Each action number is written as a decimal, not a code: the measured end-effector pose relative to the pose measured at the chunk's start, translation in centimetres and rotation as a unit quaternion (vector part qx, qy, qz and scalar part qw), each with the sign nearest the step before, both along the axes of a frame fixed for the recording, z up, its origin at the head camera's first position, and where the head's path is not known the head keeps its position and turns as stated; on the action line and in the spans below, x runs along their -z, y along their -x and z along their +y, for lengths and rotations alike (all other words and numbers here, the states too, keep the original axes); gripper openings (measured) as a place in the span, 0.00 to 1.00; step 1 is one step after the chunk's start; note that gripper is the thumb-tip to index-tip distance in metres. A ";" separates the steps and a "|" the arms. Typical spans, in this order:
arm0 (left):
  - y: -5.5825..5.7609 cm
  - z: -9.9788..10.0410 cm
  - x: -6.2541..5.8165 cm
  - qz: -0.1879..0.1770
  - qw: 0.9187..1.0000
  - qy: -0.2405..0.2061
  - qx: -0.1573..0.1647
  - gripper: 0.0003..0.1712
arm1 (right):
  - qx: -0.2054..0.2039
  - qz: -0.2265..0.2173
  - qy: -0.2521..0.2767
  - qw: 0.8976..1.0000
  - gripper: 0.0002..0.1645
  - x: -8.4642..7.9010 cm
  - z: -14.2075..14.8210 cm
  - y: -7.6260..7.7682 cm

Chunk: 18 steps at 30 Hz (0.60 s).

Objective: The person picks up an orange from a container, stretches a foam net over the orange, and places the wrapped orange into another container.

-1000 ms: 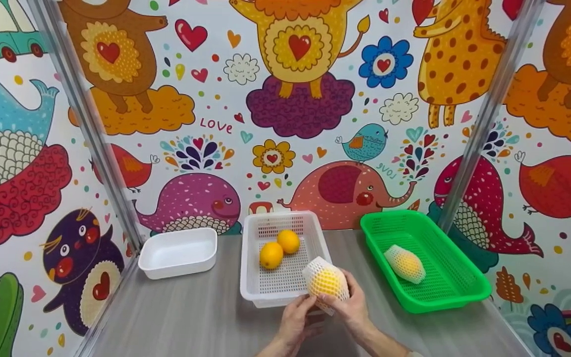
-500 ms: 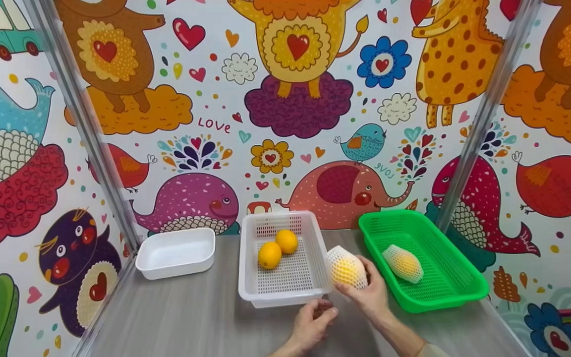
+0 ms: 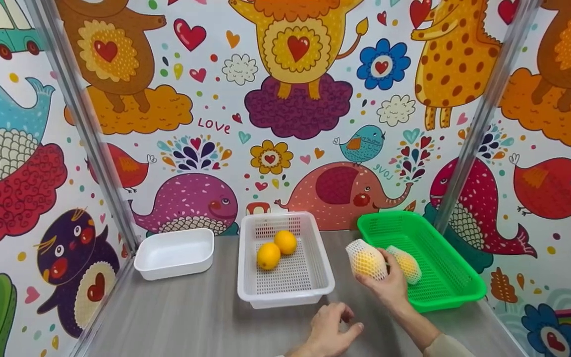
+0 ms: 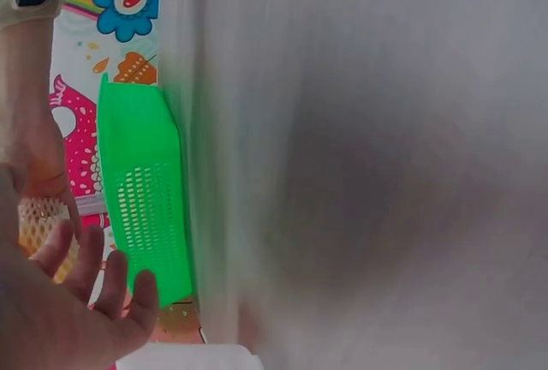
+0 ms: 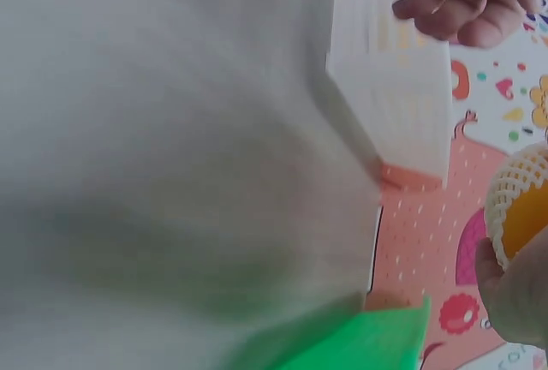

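In the head view, my right hand (image 3: 392, 288) grips an orange in a white foam net (image 3: 366, 260), held up at the left rim of the green basket (image 3: 446, 285). A second netted orange (image 3: 407, 266) lies inside that basket, partly hidden behind the right hand. My left hand (image 3: 331, 325) holds nothing, its fingers loosely bent, below the near right corner of the white basket (image 3: 288, 299). The left wrist view also shows the left hand (image 4: 81, 310) with its fingers spread. At the right edge of the right wrist view, the netted orange (image 5: 514, 207) sits in the right hand.
Two bare oranges, a nearer one (image 3: 268, 256) and a farther one (image 3: 286, 242), lie in the white basket. A small white tray (image 3: 174, 254) stands on the grey table (image 3: 181, 317) at the left. Printed walls with metal posts enclose the table.
My right hand has carried the netted orange rightward, from the white basket's near corner to the green basket. The left hand has let go of it and moved slightly right and nearer.
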<state>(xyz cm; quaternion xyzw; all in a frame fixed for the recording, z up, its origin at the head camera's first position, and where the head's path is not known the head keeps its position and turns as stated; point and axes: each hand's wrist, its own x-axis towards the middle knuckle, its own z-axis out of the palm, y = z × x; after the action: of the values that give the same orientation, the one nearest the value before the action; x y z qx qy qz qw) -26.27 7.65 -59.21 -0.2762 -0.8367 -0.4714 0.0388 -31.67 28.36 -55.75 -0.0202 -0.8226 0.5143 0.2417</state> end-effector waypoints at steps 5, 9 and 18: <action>0.1 1.1 0.0 0.084 0.995 0.062 -0.007 0.14 | 0.019 0.002 -0.021 1.000 0.55 -0.3 2.0 0.5; 0.5 1.7 -0.2 0.124 0.984 0.131 0.006 0.14 | 0.040 0.011 -0.033 0.999 0.55 -0.4 3.6 1.0; 1.1 3.8 0.0 0.209 0.950 0.233 0.000 0.14 | 0.071 -0.022 -0.044 0.996 0.55 -0.8 7.1 1.5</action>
<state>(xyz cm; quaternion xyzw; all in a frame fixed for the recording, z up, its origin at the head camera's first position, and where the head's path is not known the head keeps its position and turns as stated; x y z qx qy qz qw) -27.36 11.42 -59.25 -0.3699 -0.8964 -0.1945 0.1476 -33.13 35.50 -54.96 -0.0792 -0.8461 0.4585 0.2600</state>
